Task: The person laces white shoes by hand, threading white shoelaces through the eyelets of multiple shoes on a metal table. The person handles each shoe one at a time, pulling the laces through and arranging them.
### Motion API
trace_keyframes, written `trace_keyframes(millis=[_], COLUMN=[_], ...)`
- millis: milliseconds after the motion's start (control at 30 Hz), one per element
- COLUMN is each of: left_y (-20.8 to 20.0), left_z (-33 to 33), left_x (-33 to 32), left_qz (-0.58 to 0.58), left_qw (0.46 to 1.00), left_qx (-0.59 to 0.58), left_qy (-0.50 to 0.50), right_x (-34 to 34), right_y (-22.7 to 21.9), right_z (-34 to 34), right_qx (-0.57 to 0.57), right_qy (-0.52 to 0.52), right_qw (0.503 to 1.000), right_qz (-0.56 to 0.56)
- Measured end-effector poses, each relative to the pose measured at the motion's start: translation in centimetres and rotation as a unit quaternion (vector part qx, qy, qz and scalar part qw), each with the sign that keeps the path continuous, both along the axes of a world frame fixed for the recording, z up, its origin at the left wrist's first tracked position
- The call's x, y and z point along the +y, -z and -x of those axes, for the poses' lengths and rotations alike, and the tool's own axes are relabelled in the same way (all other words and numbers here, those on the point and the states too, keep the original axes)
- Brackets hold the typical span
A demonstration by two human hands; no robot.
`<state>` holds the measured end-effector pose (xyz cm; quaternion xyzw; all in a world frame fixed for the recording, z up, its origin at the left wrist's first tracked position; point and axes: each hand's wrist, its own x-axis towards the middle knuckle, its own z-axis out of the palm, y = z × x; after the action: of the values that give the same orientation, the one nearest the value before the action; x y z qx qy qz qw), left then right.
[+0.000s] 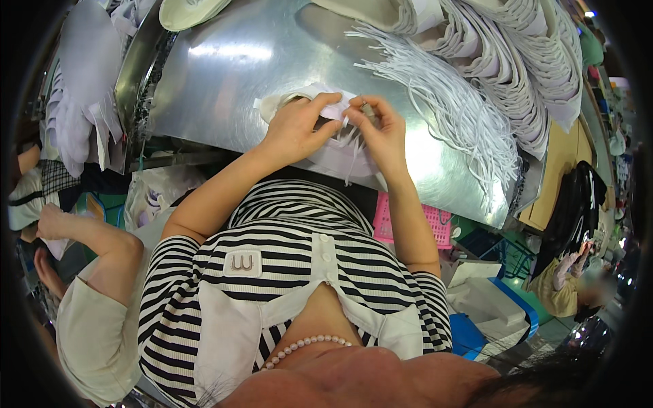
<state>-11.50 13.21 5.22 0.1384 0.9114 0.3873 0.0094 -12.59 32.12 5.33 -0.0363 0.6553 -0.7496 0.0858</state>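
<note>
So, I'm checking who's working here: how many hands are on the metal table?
2: the left hand and right hand, both on the white piece at the metal table near edge.

A shiny metal worktop (231, 75) fills the upper middle of the frame, its edge running from the left down toward the lower right. A loose bundle of white cords (449, 102) lies spread across its right half, fanning toward the right edge. Stacks of folded white paper bags (524, 61) rest along the upper right (overlapping like shingles). A pale round dish (187, 10) sits at the top left edge. A white paper piece (320, 126) lies at the near edge, centre frame.
</note>
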Motion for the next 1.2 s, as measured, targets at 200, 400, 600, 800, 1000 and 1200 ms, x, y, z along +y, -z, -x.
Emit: trace_keyframes(millis=[200, 400, 600, 800, 1000, 1200], left_y=[-0.2, 0.2, 0.1, -0.9, 0.1, 1.0], left_z=[0.0, -0.4, -0.8, -0.6, -1.3, 0.0], left_x=[-0.1, 0.5, 0.5, 0.6, 0.9, 0.3], left_qz=[-0.034, -0.051, -0.058, -0.024, 0.018, -0.152], left_qw=[0.999, 0.998, 0.997, 0.999, 0.993, 0.988], left_qx=[-0.021, 0.013, 0.02, -0.005, 0.11, -0.036], left_qy=[-0.009, -0.041, -0.045, -0.027, 0.047, 0.016], right_x=[-0.3, 0.4, 1.5, 1.2, -1.7, 1.2], right_y=[0.5, -0.9, -1.3, -1.9, -0.7, -3.7], right_z=[0.1, -1.2, -2.8, -2.2, -1.2, -1.0], right_qx=[0.048, 0.147, 0.162, 0.19, 0.212, 0.135], right_qy=[0.002, 0.031, -0.007, -0.026, -0.087, -0.108], right_qw=[0.995, 0.962, 0.929, 0.894, 0.81, 0.847], right_qz=[-0.088, -0.229, -0.333, -0.405, -0.54, -0.503])
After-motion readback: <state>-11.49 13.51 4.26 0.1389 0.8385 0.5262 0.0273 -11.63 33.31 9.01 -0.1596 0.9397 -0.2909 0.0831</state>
